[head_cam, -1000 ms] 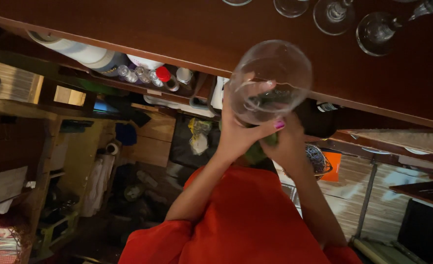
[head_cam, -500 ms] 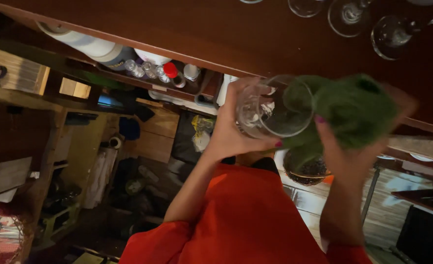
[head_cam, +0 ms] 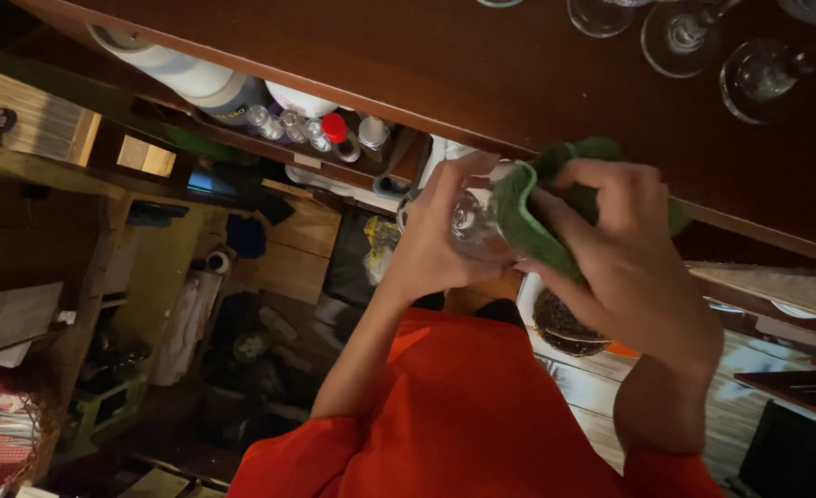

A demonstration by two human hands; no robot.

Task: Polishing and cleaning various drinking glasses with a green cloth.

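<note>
My left hand (head_cam: 440,242) grips a clear wine glass (head_cam: 471,221) by its bowl, just below the edge of a dark wooden counter (head_cam: 482,65). My right hand (head_cam: 625,249) holds a green cloth (head_cam: 528,217) pressed over the mouth of the glass, so most of the bowl is hidden. Both forearms rise from orange sleeves (head_cam: 445,415).
Several clear stemmed glasses (head_cam: 694,32) stand on the counter at the top right. A shelf under the counter carries a paper roll (head_cam: 182,74), small bottles and a red-capped bottle (head_cam: 337,134). A dark round bowl (head_cam: 565,325) sits below my right hand. Wooden shelving (head_cam: 48,175) stands at left.
My right hand has brought the green cloth from beside the glass onto its mouth, covering it. The glass has dropped a little, with my left hand still around it.
</note>
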